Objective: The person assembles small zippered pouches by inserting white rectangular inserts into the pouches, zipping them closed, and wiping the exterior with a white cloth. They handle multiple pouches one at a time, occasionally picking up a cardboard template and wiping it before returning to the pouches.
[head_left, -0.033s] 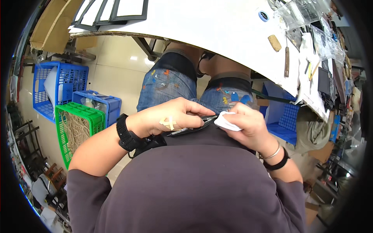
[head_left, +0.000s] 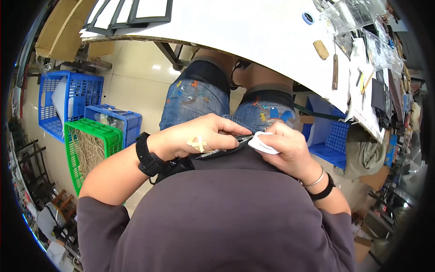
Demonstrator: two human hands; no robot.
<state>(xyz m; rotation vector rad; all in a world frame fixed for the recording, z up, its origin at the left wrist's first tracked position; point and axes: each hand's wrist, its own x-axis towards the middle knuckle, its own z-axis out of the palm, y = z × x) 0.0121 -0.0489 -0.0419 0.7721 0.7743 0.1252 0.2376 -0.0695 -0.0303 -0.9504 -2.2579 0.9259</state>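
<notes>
Low in front of my body lies a black zippered pouch [head_left: 233, 151] with silver metal teeth, its zip partly parted. My left hand [head_left: 206, 136] grips its edge between thumb and fingers, and two crossed strips of tape stick to the back of that hand. At the pouch's right end my right hand [head_left: 287, 145] closes around a small folded white cloth [head_left: 264, 143], pressed against the zip's end. The right fingertips are partly hidden behind the cloth. What is inside the pouch cannot be seen.
Ahead stands a white table [head_left: 244, 27] bearing black frames [head_left: 149, 11], a roll of tape [head_left: 308, 18], a cork-coloured block [head_left: 321, 50] and a wooden-handled tool [head_left: 335, 72]. On the floor at left are blue crates [head_left: 72, 97] and a green crate [head_left: 97, 131] of cord.
My right hand has shifted very slightly to the left with the white cloth. My left hand stays on the pouch.
</notes>
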